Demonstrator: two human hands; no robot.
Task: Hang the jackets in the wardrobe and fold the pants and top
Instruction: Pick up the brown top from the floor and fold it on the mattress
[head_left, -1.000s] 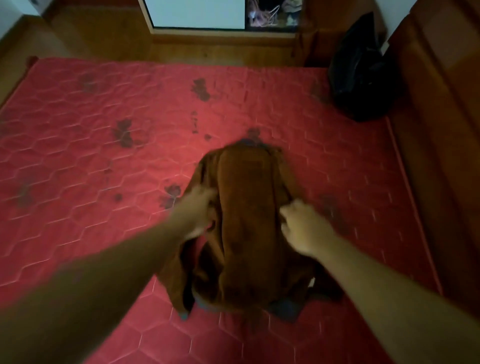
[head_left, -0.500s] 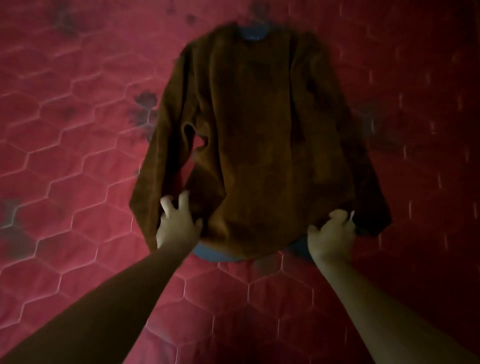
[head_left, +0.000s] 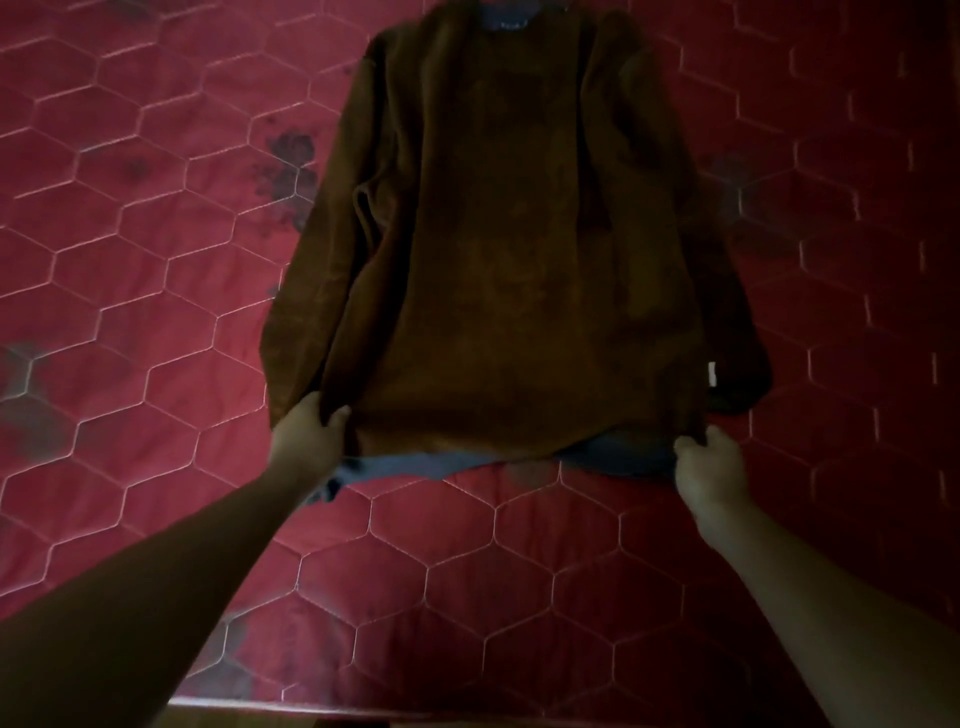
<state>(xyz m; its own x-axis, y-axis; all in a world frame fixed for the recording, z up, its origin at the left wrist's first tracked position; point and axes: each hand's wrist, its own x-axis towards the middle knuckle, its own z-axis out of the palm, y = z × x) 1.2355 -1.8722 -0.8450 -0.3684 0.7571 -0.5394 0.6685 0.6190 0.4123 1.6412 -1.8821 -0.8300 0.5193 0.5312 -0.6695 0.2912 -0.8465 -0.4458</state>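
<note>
Top (head_left: 519, 249) lies spread flat on the red mattress (head_left: 156, 260), collar at the far end, while your left hand (head_left: 306, 441) and right hand (head_left: 706, 467) each grip a near hem corner.

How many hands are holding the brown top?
2. The left hand grips the brown top at its near left hem corner; the right hand grips the near right corner.
</note>
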